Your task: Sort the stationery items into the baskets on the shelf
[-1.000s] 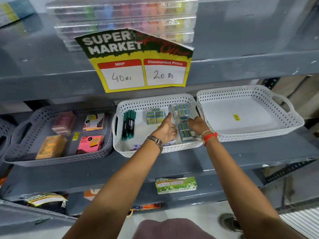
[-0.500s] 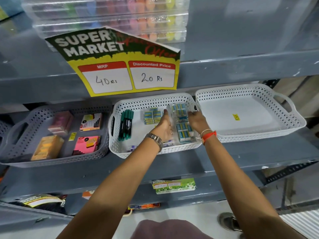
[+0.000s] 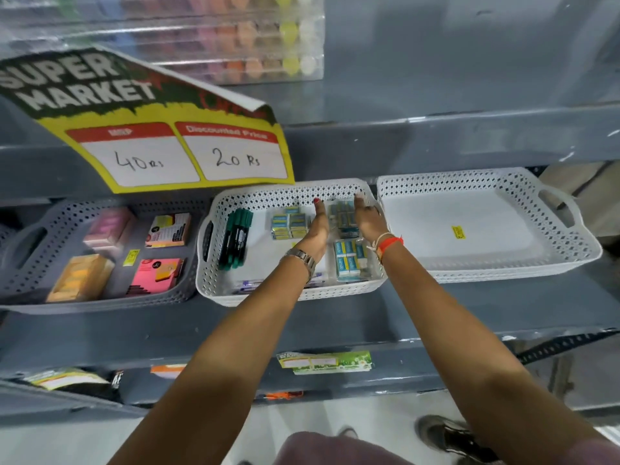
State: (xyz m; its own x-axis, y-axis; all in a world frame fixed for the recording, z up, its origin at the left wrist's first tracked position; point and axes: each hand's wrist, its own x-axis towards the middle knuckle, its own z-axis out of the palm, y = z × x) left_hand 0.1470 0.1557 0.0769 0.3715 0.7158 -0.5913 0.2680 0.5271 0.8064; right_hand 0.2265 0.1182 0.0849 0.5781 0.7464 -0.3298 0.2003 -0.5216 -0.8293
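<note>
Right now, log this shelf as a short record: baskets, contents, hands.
left basket: grey; sticky-note packs
middle basket: white; green markers, eraser packs
right basket: white; only a yellow sticker
left hand: open, over middle basket
right hand: open, over middle basket
price sign: 40 Rs, discounted 20 Rs

Perforated plastic basket (image 3: 292, 294), painted metal shelf (image 3: 436, 317)

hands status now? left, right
Left hand: open, flat, holding nothing, over the white perforated plastic basket.
Right hand: open, holding nothing, beside the clear eraser pack.
</note>
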